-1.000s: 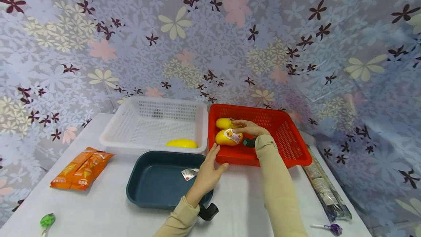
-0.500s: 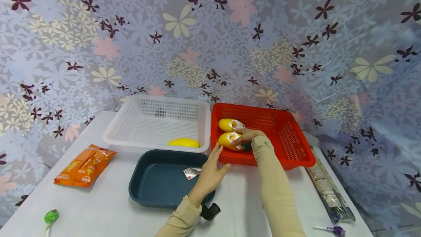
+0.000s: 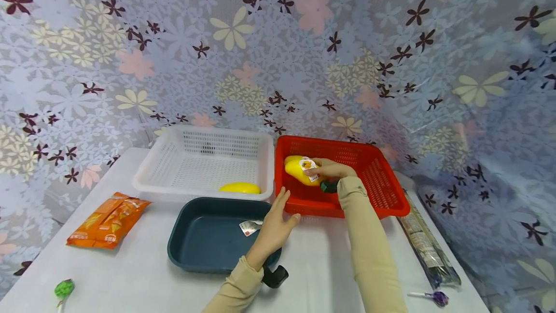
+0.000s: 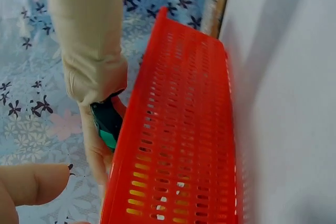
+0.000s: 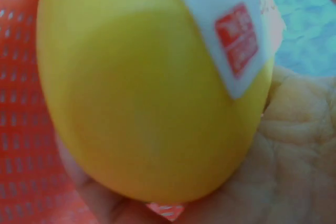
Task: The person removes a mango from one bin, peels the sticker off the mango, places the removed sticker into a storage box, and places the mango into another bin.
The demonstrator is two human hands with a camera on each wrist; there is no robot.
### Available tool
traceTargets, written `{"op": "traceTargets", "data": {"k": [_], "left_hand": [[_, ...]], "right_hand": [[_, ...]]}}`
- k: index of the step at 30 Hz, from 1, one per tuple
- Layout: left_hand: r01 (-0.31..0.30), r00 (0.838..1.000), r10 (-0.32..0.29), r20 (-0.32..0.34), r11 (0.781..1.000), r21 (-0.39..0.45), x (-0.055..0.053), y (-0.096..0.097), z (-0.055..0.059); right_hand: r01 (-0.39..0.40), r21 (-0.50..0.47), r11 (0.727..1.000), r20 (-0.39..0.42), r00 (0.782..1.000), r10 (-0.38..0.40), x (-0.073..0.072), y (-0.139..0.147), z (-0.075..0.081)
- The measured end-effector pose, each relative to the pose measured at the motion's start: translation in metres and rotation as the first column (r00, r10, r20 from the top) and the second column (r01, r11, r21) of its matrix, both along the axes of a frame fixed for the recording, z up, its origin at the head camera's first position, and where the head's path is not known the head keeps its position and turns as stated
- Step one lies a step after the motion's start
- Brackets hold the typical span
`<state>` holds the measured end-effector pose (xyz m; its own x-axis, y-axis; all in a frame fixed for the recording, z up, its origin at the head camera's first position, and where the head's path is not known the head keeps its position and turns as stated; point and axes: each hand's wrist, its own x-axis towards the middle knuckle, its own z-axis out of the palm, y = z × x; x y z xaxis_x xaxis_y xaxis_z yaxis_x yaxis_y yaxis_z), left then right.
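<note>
My right hand [image 3: 333,170] grips a yellow mango [image 3: 304,176] with a white label, over the left part of the red basket [image 3: 380,188]. In the right wrist view the mango [image 5: 152,98] fills the middle, fingers beneath and palm at its side. Part of another yellow mango [image 3: 292,159] shows just behind it; the rest is hidden. My left hand [image 3: 274,230] has its fingers extended at the basket's near left corner, seemingly touching the rim. The left wrist view shows that thumb [image 4: 37,182] beside the red basket [image 4: 178,114].
A white basket [image 3: 195,195] with one yellow fruit [image 3: 240,188] stands left of the red one. In front sits a dark teal tray [image 3: 204,245] with a small label [image 3: 250,227]. Around lie an orange snack bag [image 3: 108,221], lollipops [image 3: 64,288] and a long clear packet [image 3: 427,243].
My right hand has moved from the rear mango to the front one, gripped it and raised it slightly, so it now overlaps the rear one. The left hand stays at the basket's corner.
</note>
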<state>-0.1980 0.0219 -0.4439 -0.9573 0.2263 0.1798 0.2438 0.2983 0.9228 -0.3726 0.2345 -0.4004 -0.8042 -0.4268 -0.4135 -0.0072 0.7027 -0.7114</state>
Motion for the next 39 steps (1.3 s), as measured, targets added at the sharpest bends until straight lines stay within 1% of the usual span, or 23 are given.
{"op": "traceTargets", "data": {"k": [2,5,7,10,13,17,21,24,27,31,33,36,39], "left_hand": [[0.007,1.000,-0.007,0.009,1.000,0.017,-0.001,-0.002,0.001],[0.026,0.999,-0.027,0.018,0.999,0.037,-0.002,-0.006,0.003],[0.034,0.999,-0.035,0.021,0.999,0.042,-0.003,-0.007,0.004],[0.042,0.999,-0.043,0.031,0.998,0.042,-0.003,-0.009,0.006],[0.046,0.998,-0.048,0.049,0.998,0.044,-0.003,-0.011,0.007],[0.069,0.995,-0.073,0.074,0.996,0.059,-0.003,-0.016,0.009],[0.119,0.987,-0.130,0.093,0.986,0.116,-0.005,-0.024,0.009],[0.150,0.979,-0.169,0.114,0.976,0.159,-0.007,-0.030,0.010],[0.155,0.977,-0.176,0.121,0.974,0.166,-0.006,-0.033,0.012],[0.139,0.983,-0.152,0.099,0.982,0.126,-0.003,-0.030,0.011],[0.137,0.986,-0.145,0.086,0.986,0.097,-0.002,-0.026,0.010],[0.140,0.987,-0.144,0.068,0.988,0.062,0.001,-0.022,0.008],[0.124,0.991,-0.126,0.054,0.992,0.031,0.005,-0.019,0.009]], "right_hand": [[-0.019,-0.043,0.999,-0.030,0.999,0.017,0.002,0.000,0.008],[-0.019,-0.091,0.996,-0.065,0.998,0.013,0.008,0.000,0.016],[-0.008,-0.125,0.992,-0.087,0.996,-0.003,0.015,0.000,0.020],[0.009,-0.170,0.985,-0.124,0.992,-0.031,0.029,0.001,0.022],[0.036,-0.202,0.979,-0.161,0.984,-0.069,0.050,0.000,0.024],[0.068,-0.269,0.961,-0.181,0.976,-0.120,0.081,-0.001,0.025],[0.047,-0.321,0.946,-0.206,0.971,-0.118,0.119,0.006,0.021],[0.014,-0.366,0.930,-0.201,0.975,-0.093,0.148,0.016,0.012],[-0.023,-0.395,0.919,-0.166,0.985,-0.047,0.167,0.023,-0.002],[-0.081,-0.364,0.928,-0.118,0.992,0.040,0.179,0.023,-0.030],[-0.087,-0.362,0.928,-0.094,0.994,0.056,0.185,0.022,-0.046],[-0.069,-0.384,0.921,-0.088,0.995,0.037,0.193,0.020,-0.068],[-0.030,-0.386,0.922,-0.105,0.994,-0.011,0.200,0.015,-0.083]]}}
